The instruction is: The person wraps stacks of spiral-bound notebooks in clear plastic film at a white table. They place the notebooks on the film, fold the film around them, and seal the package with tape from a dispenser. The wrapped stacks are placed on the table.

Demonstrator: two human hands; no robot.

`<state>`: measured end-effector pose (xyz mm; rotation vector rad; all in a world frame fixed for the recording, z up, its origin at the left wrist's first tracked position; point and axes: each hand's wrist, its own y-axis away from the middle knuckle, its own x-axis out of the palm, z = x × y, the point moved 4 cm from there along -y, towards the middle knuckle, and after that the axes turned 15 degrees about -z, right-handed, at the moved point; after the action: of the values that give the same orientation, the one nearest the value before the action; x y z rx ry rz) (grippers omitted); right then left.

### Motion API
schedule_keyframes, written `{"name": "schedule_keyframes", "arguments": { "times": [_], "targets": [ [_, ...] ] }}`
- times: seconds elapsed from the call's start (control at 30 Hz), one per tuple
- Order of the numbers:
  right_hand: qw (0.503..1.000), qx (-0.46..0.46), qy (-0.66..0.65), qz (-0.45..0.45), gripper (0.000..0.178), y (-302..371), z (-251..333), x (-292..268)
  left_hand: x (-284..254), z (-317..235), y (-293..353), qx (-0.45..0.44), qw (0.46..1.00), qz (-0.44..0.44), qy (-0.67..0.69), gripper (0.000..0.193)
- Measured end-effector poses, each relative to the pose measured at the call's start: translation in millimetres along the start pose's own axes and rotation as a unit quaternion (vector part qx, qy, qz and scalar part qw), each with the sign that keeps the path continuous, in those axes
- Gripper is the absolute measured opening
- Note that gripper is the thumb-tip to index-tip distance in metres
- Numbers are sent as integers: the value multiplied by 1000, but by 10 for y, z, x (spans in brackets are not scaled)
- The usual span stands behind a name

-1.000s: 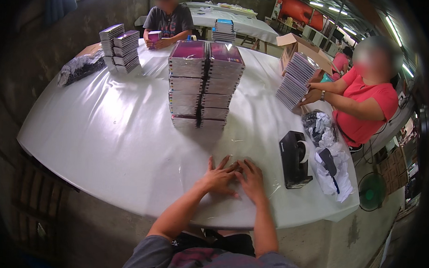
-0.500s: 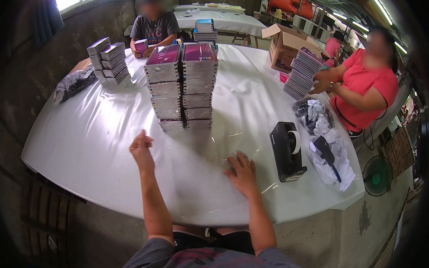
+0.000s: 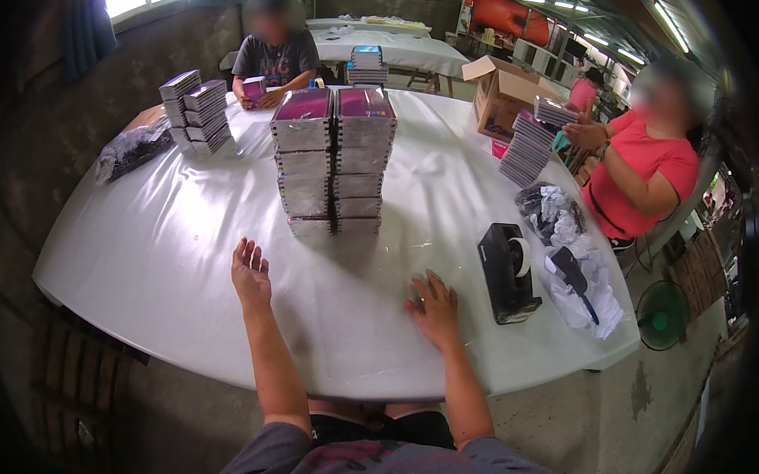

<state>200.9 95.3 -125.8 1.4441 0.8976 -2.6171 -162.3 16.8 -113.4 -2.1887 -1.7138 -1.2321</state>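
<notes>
My left hand (image 3: 253, 272) hovers over the near part of the white-covered table, palm partly turned up, its fingers apart with nothing in them. Lower right of the tall stack, my right hand (image 3: 435, 310) rests palm down with spread fingers. Faint shiny streaks around it look like clear film; exactly what lies under the fingers is hard to make out. In front of both hands stand two tall columns of purple-covered notebooks (image 3: 362, 149), wrapped in clear plastic. A black tape dispenser (image 3: 503, 279) with a pale roll sits to the right of my right hand.
A dark-handled tool (image 3: 572, 271) lies on crumpled white plastic (image 3: 590, 307) at the right edge. Smaller notebook stacks (image 3: 204, 118) stand far left. Across the table a person (image 3: 273, 62) holds a purple booklet; another (image 3: 649, 167) works by a notebook pile (image 3: 529, 150) and an open carton (image 3: 503, 95).
My left hand's fingers have gone from closed together to spread. My right hand stays about where it was. The person at right now has hands at a bundle on top of the pile.
</notes>
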Motion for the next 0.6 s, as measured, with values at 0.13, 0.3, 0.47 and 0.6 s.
{"name": "schedule_keyframes", "arguments": {
  "times": [0.13, 0.3, 0.47, 0.6],
  "targets": [
    [1000, 0, 24, 15, 54, -12, 32, 1, 12, -53, 16, -4, 1000, 7, 1, 35],
    [999, -1, 26, 31, 54, 0, 25, -14, 83, -129, 139, 9, 999, 41, 4, 36],
    [999, 0, 15, 38, 54, -12, 0, 6, 110, -157, 161, 3, 998, 56, 5, 38],
    [1000, 8, 19, 10, 54, -15, 31, -5, 117, -166, 131, 1, 998, 62, -3, 39]
  ]
}}
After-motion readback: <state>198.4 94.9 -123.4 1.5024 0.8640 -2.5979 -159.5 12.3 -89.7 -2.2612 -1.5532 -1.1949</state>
